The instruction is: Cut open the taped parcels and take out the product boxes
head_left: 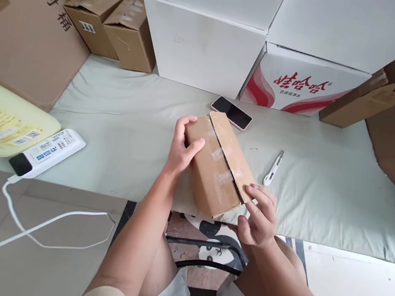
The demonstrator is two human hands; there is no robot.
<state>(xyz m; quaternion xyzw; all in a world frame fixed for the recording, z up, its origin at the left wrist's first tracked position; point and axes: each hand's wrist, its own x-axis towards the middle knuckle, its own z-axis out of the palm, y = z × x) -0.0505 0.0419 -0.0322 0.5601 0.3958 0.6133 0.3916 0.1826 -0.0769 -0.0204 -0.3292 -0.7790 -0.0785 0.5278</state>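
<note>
Taking the cardboard box [213, 163] as clock centre, at the near edge of the bench [128, 137], we note its long top seam slightly parted. Our left hand [182, 148] grips its far-left end, thumb on top; our right hand [260, 214] has fingers at the flap's near-right corner, thumb apart, and we cannot tell whether they pinch it. A phone [231, 112] lies just beyond at 12 o'clock, a white utility knife [273, 168] near at 3. At 9, well apart, we record a white device [52, 151] with a cable [72, 213], beside a pale yellow jug [5, 119]. White cartons [201, 49] wall off 12; a red-and-white carton [303, 84] stands at 1, two small brown cartons [134, 47] at 10–11. Pale green, wrinkled cloth covers the bench; grey floor tiles [59, 226] show at 8.
</note>
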